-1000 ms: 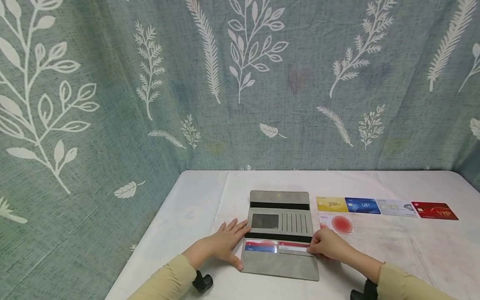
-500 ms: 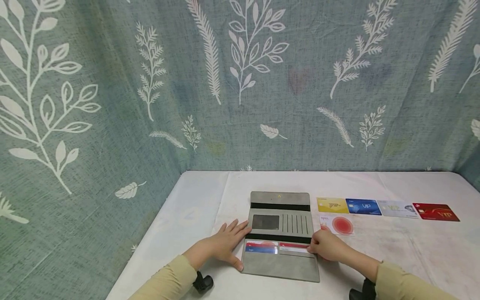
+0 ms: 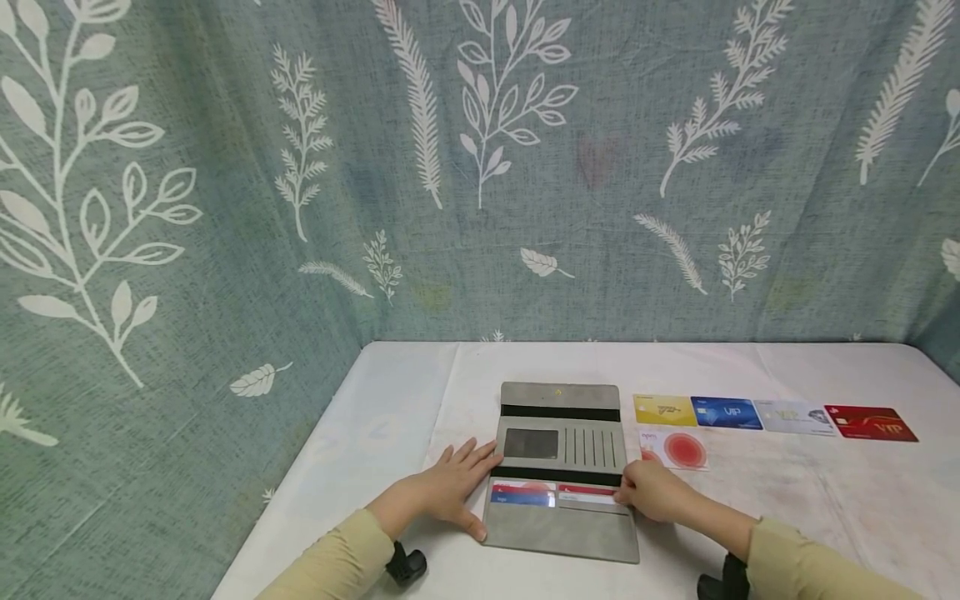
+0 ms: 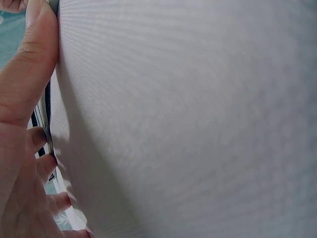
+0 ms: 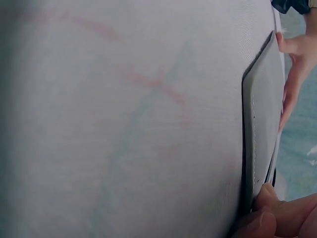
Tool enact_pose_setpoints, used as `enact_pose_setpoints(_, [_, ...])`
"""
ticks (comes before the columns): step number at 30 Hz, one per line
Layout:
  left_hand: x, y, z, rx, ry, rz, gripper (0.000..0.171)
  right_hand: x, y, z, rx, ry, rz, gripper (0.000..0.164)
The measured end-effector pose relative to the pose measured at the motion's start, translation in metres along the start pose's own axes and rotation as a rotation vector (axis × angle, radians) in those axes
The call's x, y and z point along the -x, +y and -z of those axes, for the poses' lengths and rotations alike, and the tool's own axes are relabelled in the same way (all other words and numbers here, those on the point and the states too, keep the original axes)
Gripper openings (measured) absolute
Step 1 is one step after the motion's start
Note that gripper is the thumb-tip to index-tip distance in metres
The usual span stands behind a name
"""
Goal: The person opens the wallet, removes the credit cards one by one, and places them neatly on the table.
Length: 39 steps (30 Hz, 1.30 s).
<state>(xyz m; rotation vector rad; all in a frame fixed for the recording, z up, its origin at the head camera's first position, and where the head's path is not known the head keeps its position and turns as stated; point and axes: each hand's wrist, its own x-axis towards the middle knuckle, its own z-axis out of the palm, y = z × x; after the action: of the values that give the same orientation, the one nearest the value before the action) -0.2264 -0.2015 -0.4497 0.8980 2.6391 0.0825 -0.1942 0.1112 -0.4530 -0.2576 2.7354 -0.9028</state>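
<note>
Five cards (image 3: 726, 412) lie right of a gray wallet (image 3: 558, 532). Left hand (image 3: 453, 486), fingers spread, touches its left edge; right hand (image 3: 656, 490), fingers curled, pinches its right.

Head camera looks forward and down; close wrist cameras apparently share the wallet (image 3: 558, 530).

Compared with a second ago, the right sleeve cuff (image 3: 772, 546) sits slightly closer to the grip of the right hand (image 3: 656, 492) on the wallet (image 3: 558, 530); the black wrist device (image 3: 736, 577) beside that cuff also lies slightly nearer.
</note>
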Motion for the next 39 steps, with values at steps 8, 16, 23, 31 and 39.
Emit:
enact_pose_setpoints(8, [0.0, -0.002, 0.0, -0.026, 0.004, -0.007, 0.109, -0.002, -0.001, 0.003, 0.011, -0.002, 0.017, 0.022])
enact_pose_setpoints(16, [0.002, -0.002, 0.0, 0.0, 0.002, -0.003, 0.109, -0.006, -0.001, 0.005, -0.022, -0.065, 0.03, 0.025])
enact_pose_setpoints(23, [0.003, -0.002, 0.0, 0.013, 0.0, 0.004, 0.109, -0.009, -0.006, 0.004, 0.01, -0.085, 0.036, 0.023])
enact_pose_setpoints(31, [0.001, -0.001, 0.0, 0.005, -0.003, 0.003, 0.11, -0.009, -0.004, 0.004, 0.069, -0.048, 0.104, 0.024])
enact_pose_setpoints(39, [0.0, -0.001, 0.0, -0.004, -0.001, 0.004, 0.11, -0.012, 0.001, 0.004, 0.035, -0.03, 0.107, 0.026])
